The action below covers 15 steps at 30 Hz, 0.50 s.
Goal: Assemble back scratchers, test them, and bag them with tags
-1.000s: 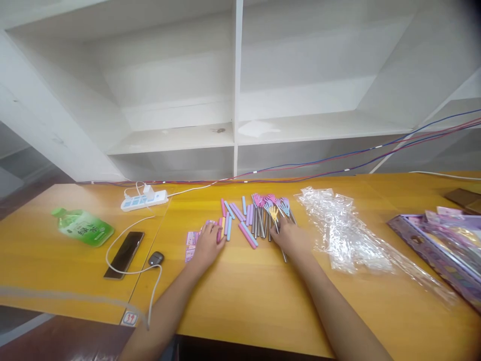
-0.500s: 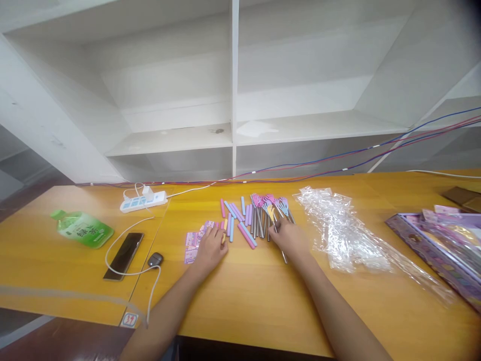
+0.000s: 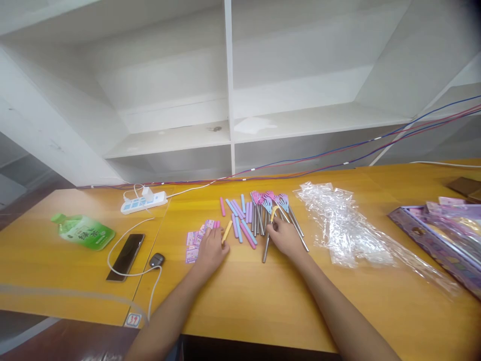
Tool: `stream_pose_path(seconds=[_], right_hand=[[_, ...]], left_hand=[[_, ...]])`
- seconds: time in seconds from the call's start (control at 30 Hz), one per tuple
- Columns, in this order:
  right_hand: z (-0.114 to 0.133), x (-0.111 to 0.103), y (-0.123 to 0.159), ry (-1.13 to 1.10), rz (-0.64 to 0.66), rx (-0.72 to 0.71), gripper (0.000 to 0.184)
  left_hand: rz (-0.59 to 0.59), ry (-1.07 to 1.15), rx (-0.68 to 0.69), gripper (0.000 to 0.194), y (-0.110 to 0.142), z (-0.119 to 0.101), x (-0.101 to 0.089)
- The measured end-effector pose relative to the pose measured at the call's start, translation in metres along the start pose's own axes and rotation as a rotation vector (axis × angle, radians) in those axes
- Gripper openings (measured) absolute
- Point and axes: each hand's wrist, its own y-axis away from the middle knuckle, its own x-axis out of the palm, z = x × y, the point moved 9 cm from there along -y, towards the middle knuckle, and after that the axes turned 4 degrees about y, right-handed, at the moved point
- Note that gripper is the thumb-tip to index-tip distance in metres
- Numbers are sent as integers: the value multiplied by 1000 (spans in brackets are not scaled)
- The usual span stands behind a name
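My left hand (image 3: 211,249) is closed on a short yellow tube (image 3: 227,231), its far end sticking out past the fingers. Purple printed cards (image 3: 192,241) lie partly beneath that hand. In my right hand (image 3: 284,234) is a yellow back scratcher (image 3: 274,214), its hand-shaped head up and its metal rod slanting toward me. Just beyond are several back scratchers with pink and blue heads (image 3: 267,203), rods side by side on the table. Between my hands lie loose pink, blue and purple tubes (image 3: 246,231).
Clear plastic sleeves (image 3: 343,230) are heaped on the right, beside a purple box (image 3: 428,245) of packed items. Leftward are a green bottle (image 3: 84,231), a phone (image 3: 126,256), a black earbud case (image 3: 157,259) with a white cable and a power strip (image 3: 144,202). Shelves (image 3: 180,138) stand behind the table.
My left hand has separated the yellow tube from the others and tilted it. My right hand has drawn the yellow back scratcher nearer and swung its rod end leftward.
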Motion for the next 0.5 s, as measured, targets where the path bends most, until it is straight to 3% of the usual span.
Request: stream_pose_path(seconds=[0.2, 0.5], right_hand=[[-11, -1, -4, -245, -46, 7, 24], [-29, 3, -12, -648, -83, 69, 33]], left_hand=[[-38, 97, -45, 35, 1, 2, -8], [-50, 553, -220, 37, 3, 15, -8]])
